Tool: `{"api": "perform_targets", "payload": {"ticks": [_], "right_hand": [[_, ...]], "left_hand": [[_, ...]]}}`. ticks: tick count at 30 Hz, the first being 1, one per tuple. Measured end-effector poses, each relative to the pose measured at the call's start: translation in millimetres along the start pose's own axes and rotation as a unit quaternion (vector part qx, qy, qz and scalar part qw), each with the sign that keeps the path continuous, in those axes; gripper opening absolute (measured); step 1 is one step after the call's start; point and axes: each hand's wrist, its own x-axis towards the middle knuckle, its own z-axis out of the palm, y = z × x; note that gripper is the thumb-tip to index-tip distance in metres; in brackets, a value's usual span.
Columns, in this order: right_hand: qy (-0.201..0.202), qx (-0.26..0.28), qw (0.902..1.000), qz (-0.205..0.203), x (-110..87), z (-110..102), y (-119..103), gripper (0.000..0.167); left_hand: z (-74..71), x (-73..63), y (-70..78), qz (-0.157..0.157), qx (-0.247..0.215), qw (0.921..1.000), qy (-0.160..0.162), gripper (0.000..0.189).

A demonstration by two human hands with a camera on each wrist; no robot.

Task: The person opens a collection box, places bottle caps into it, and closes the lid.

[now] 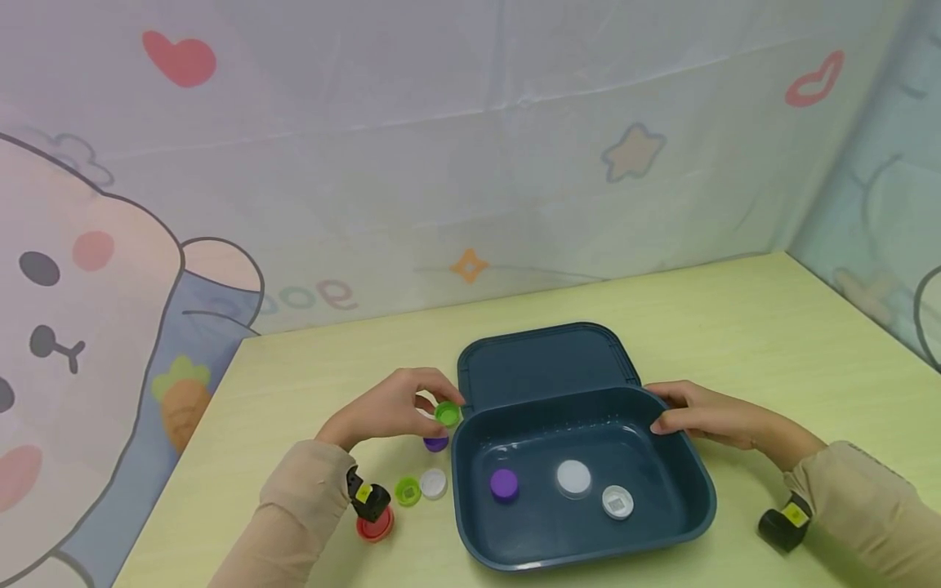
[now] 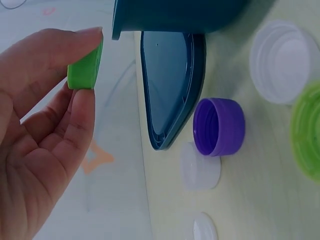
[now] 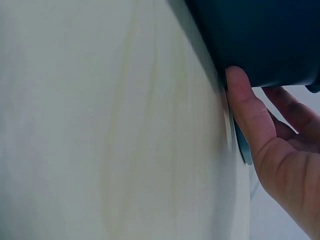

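My left hand (image 1: 400, 404) pinches a green bottle cap (image 1: 447, 413) between thumb and fingers, just outside the left wall of a dark blue box (image 1: 470, 535). In the left wrist view the green cap (image 2: 84, 70) is held clear of the table. Below that hand lies a purple cap (image 1: 436, 443), its hollow side visible in the left wrist view. My right hand (image 1: 706, 416) holds the box at its back right corner, thumb over the rim and other fingers outside. Inside the box lie a purple cap (image 1: 504, 485), a white cap (image 1: 573, 478) and another white cap (image 1: 617, 502).
The box's dark blue lid (image 1: 547, 366) lies flat behind it. Left of the box are a white cap (image 1: 434, 484), a green cap (image 1: 408, 492) and a red cap (image 1: 376, 527). More white caps (image 2: 200, 167) show near the purple one. A printed cloth (image 1: 412, 188) hangs behind the table.
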Motion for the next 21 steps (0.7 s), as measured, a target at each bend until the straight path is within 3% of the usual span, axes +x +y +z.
{"api": "perform_targets", "payload": {"ticks": [5, 21], "right_hand": [[-0.001, 0.005, 1.0, -0.004, -0.2, 1.0, -0.7, 0.05], [-0.002, 0.002, 1.0, -0.004, 0.1, 1.6, -1.0, 0.048]], "left_hand": [[1.8, 2.9, 0.6, 0.019, 0.001, 0.9998, -0.004, 0.03], [6.0, 12.2, 4.9, 0.035, -0.004, 0.9992, -0.02, 0.03]]}}
